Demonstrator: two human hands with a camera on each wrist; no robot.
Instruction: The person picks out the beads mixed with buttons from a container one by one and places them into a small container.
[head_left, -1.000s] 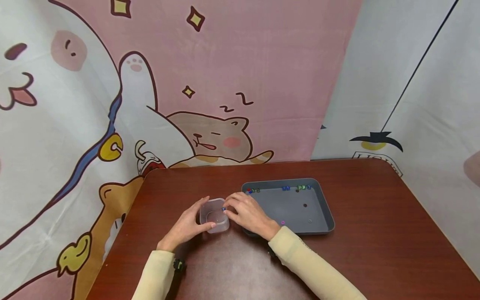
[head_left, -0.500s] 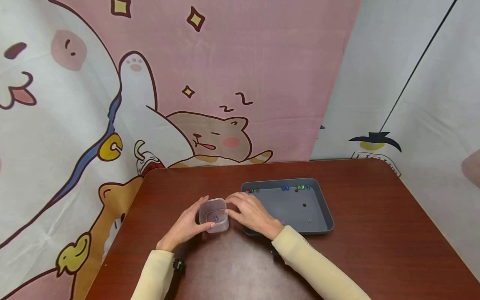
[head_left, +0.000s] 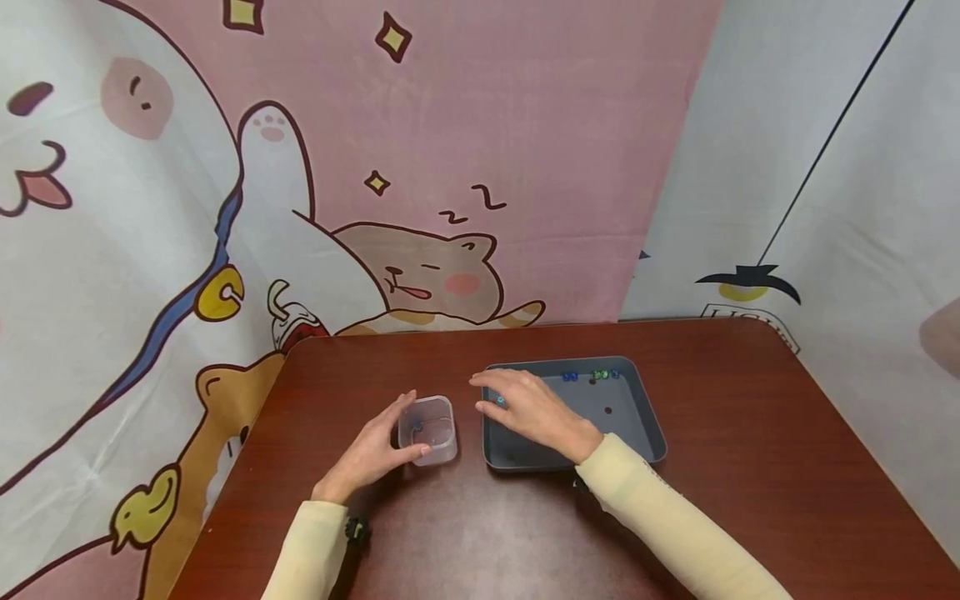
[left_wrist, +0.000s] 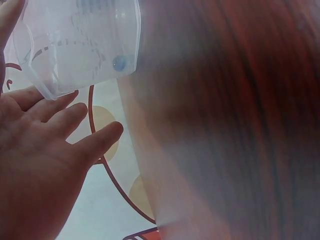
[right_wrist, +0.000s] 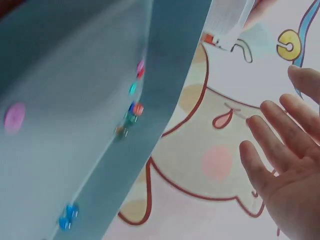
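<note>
In the head view my left hand (head_left: pixel 373 448) holds a small clear plastic container (head_left: pixel 442 454) upright on the table, thumb at the near side and fingers at the far side. The left wrist view shows one round blue bead (left_wrist: pixel 119 63) at the bottom of the container. My right hand (head_left: pixel 536 414) is over the left part of a grey tray (head_left: pixel 633 433), fingers loosely extended and nothing held. Along the tray's side lie several small coloured beads, among them a pair of blue beads (right_wrist: pixel 68 217) and a teal bead (right_wrist: pixel 132 89). A flat pink disc (right_wrist: pixel 15 118) lies farther inside.
Blue and green beads (head_left: pixel 602 375) sit along the tray's far wall, with a brown disc (head_left: pixel 608 410) on its floor. The brown wooden table (head_left: pixel 465 533) ends at a printed cloth backdrop (head_left: pixel 570 167) with cartoon animals.
The blue bead has left my right fingers and lies inside the container. My right hand has moved right, from the container's rim to over the tray. My left hand has stayed put.
</note>
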